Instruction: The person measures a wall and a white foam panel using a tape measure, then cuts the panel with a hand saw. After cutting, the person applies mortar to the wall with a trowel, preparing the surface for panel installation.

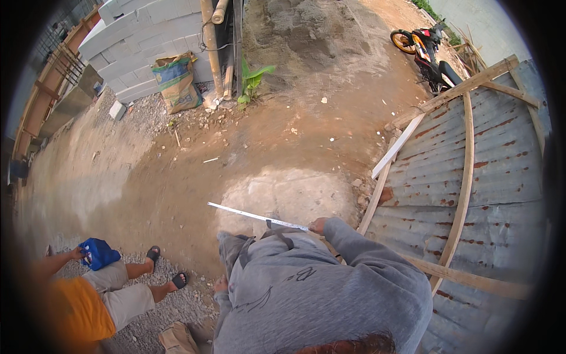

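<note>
My right hand [318, 225], at the end of a grey sleeve, is closed on one end of a long, thin white measuring strip [247, 213] with markings. The strip slants leftward across my waist, over a pale patch of ground [300, 189]. Dark straps [282, 237] hang at the front of my grey clothing. My left hand [220, 284] hangs low beside my body at the left, mostly hidden, so its fingers cannot be made out.
A co-worker [82, 312] in orange holds a blue bag [101, 255] at left. Rusty corrugated sheets [501, 171] with wooden battens stand at right, below a motorbike [421, 50]. Grey blocks [130, 35], a sack [174, 82], bamboo poles [209, 29] and a plant [253, 79] are farther ahead.
</note>
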`<action>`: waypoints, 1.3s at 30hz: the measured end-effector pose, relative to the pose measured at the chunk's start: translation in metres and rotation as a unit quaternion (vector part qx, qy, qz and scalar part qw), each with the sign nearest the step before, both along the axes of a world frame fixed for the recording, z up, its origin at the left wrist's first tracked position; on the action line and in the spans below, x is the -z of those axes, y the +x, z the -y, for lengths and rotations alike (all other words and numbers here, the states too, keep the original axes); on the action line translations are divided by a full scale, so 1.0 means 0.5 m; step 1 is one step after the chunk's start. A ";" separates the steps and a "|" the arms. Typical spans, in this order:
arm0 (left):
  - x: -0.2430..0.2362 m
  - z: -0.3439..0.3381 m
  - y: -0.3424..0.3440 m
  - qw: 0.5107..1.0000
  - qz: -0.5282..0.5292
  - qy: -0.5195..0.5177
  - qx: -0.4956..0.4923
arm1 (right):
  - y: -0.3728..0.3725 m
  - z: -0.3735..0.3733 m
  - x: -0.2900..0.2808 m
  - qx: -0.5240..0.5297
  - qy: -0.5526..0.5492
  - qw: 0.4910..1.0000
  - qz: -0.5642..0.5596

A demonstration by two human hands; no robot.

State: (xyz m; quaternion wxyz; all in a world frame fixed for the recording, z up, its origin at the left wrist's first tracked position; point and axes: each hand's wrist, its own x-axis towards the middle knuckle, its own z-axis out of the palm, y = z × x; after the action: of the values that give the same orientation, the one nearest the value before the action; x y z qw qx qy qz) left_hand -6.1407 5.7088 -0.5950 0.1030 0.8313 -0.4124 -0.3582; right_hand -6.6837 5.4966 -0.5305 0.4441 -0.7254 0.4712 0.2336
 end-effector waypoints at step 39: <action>-0.044 0.023 -0.028 0.997 0.025 -0.074 -0.005 | -0.002 0.049 -0.037 -0.044 -0.089 0.989 0.107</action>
State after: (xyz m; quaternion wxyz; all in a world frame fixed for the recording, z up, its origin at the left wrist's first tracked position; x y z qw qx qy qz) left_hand -6.1546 5.6973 -0.5732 0.1561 0.8322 -0.4359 -0.3051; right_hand -6.6849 5.4720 -0.5121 0.4152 -0.8026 0.4077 0.1314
